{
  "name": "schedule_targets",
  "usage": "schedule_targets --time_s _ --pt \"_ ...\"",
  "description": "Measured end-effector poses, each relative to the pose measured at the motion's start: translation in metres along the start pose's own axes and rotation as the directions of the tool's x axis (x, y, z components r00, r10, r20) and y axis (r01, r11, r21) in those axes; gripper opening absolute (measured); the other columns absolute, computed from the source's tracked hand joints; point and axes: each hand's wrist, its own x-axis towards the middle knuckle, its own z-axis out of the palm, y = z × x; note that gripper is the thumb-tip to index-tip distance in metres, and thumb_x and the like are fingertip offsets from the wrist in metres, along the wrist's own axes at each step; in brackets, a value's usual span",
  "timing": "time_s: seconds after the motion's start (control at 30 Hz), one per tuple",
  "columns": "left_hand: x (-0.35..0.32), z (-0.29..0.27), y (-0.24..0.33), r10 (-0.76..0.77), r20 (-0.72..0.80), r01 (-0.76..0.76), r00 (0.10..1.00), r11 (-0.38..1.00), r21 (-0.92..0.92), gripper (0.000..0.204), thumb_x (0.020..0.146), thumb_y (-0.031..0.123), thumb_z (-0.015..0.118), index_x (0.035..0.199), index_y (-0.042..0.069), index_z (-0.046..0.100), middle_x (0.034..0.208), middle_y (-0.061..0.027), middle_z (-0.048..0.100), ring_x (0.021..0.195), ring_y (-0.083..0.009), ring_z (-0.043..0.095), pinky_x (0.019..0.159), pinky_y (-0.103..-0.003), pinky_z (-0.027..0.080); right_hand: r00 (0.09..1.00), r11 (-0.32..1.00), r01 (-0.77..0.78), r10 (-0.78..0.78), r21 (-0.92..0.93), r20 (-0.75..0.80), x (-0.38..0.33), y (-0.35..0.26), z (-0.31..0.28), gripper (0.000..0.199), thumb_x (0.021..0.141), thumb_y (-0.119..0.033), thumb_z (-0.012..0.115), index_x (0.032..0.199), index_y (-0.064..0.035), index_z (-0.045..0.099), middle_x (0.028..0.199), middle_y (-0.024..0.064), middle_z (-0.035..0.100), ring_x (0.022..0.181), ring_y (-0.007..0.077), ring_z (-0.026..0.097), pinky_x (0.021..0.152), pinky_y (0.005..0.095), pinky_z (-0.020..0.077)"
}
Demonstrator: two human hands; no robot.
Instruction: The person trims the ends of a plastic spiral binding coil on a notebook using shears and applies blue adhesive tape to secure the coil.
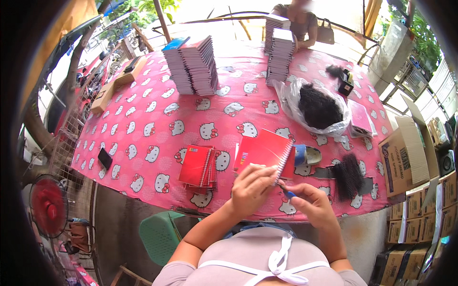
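My left hand (pixel 250 187) grips the lower corner of a red spiral notebook (pixel 266 150), holding it tilted above the table edge. My right hand (pixel 312 204) pinches a small blue-handled tool (pixel 287 192) whose tip touches the end of the notebook's spiral. A short stack of red notebooks (pixel 199 167) lies flat to the left of my hands. More red covers lie under the held notebook.
A pink cartoon-cat tablecloth (pixel 148 128) covers the table. Tall notebook stacks (pixel 193 66) (pixel 279 55) stand at the far side, where another person (pixel 298 21) sits. A bag of black coils (pixel 317 108), loose black spirals (pixel 347 175), tape roll (pixel 305 155), phone (pixel 105 158), cardboard boxes (pixel 405 157), red fan (pixel 47 206), green stool (pixel 160 233).
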Motion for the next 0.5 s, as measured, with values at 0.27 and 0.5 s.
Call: schedule_targets --time_s 0.27,0.5 --pt "0.006 -0.02 -0.007 0.07 0.059 -0.068 0.996 0.997 -0.036 0.02 0.072 -0.005 0.072 0.088 -0.001 0.062 0.096 -0.0145 0.067 0.087 -0.0295 0.064 0.073 -0.037 0.054 0.907 0.686 -0.4 0.203 0.608 0.368 0.018 0.024 -0.002 0.027 0.094 -0.019 0.059 0.109 0.002 0.055 0.099 0.0155 0.062 0.086 0.0242 0.064 0.071 0.0382 0.0552" --pt "-0.048 -0.092 -0.079 -0.659 -0.601 0.479 0.452 0.748 -0.459 0.017 0.091 0.009 0.064 0.089 0.004 0.048 0.112 -0.0195 0.062 0.098 -0.016 0.061 0.084 -0.027 0.049 0.927 0.514 0.117 -0.364 -0.85 -0.093 0.006 0.134 -0.024 0.046 0.076 -0.018 0.076 0.114 -0.0017 0.055 0.104 0.016 0.059 0.099 0.0316 0.058 0.089 0.0421 0.0457"
